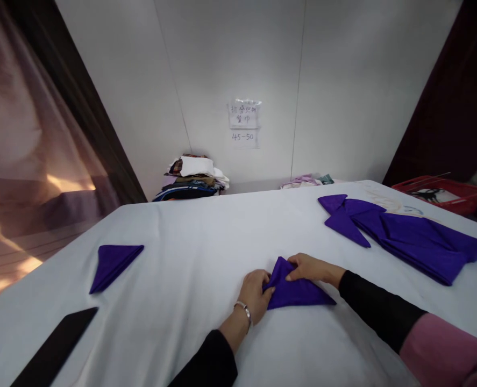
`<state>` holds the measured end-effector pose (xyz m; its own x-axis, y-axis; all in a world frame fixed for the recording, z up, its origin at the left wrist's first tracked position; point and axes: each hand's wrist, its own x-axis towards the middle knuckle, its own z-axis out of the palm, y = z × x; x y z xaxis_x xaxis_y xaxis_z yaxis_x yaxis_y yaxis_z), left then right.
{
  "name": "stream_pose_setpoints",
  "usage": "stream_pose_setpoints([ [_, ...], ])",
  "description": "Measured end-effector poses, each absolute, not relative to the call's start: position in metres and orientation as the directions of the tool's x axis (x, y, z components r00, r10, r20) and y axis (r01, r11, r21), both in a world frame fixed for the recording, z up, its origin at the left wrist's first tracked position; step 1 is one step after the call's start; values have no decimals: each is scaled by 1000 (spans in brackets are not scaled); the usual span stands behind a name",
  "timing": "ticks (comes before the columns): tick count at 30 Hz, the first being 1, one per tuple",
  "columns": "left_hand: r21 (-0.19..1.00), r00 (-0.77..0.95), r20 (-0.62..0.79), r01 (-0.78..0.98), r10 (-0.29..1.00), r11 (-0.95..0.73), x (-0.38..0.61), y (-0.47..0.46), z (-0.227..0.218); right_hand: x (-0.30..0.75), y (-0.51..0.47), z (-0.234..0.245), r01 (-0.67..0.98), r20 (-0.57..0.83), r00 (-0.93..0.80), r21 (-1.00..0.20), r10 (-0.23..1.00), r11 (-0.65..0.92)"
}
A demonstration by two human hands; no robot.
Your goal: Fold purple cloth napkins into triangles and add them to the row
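A purple cloth napkin (298, 293), folded into a triangle, lies on the white-covered table (206, 236) in front of me. My left hand (256, 295) grips its left edge, thumb on top and the other fingers partly hidden behind it. My right hand (306, 267) pinches the napkin near its upper point, with the thumb on the front layer. Off to the left sits another folded purple triangle napkin (115, 264), apart from both hands.
At the right lie several purple napkins (419, 242), some folded, some spread in a stack. Beyond the far edge are a clothes pile (196, 174) and pink cloth (303, 181). A red basket (443, 207) with black-handled scissors stands far right. A dark flat object (56, 344) lies front left. A handwritten sign (244, 123) hangs on the wall.
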<state>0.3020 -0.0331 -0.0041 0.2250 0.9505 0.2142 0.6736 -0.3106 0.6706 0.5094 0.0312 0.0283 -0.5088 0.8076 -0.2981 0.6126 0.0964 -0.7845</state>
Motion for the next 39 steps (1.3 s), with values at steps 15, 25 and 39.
stream_pose_setpoints([
  [15,948,99,58,307,993,-86,281,-8,-10,518,35,15,111,-359,-648,-917,672,-383],
  [25,997,-66,-30,71,997,35,279,-2,0,519,50,14,-76,-202,-508,-958,837,-277],
  [39,956,-59,-77,279,995,90,292,-14,3,537,67,-9,154,-44,-209,-988,977,-12],
])
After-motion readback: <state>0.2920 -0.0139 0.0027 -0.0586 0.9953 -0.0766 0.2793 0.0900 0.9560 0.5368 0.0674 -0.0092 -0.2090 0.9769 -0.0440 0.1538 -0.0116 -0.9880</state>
